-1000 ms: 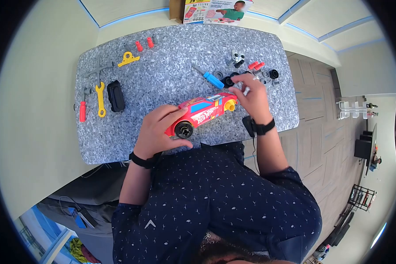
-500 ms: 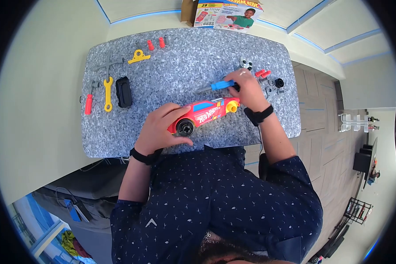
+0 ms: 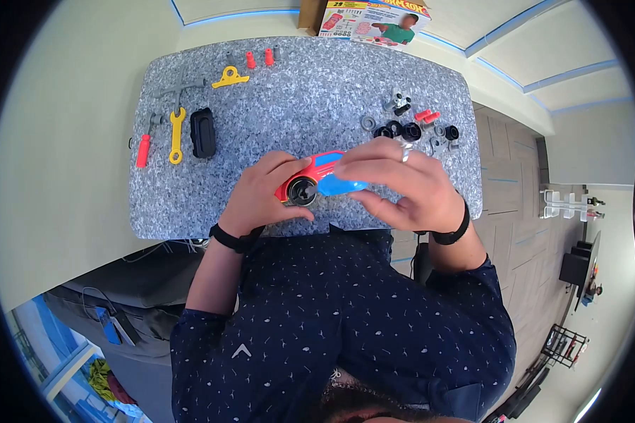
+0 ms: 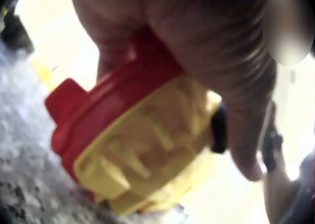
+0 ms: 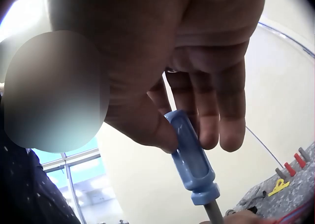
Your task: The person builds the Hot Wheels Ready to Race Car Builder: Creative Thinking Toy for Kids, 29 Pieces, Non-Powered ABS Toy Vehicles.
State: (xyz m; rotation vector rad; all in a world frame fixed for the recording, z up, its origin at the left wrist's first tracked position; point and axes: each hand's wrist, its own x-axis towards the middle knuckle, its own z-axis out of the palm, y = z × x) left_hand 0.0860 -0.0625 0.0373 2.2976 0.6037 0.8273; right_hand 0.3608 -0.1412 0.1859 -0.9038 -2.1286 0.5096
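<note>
My left hand (image 3: 261, 196) grips a red toy car (image 3: 320, 158) near one end, its thumb beside the black wheel (image 3: 303, 191). From the left wrist view the car's red body and yellow end (image 4: 147, 140) show, tilted close over the table. In my right hand (image 3: 416, 185) is a toy screwdriver (image 5: 192, 157) with a blue handle, pinched between thumb and fingers. Its grey shaft points at the middle of the wheel in the head view. The right hand covers the far part of the car there.
Loose black wheels (image 3: 411, 132), red pieces (image 3: 427, 115) and grey parts lie at the right back. On the left are a yellow wrench (image 3: 177, 137), a black part (image 3: 203, 134) and a red-handled tool (image 3: 143, 151). A printed box (image 3: 374, 22) stands behind the table.
My right hand reached among the loose parts, picked up the blue screwdriver and brought it toward me to the car's wheel. The left hand has kept hold of the car.
</note>
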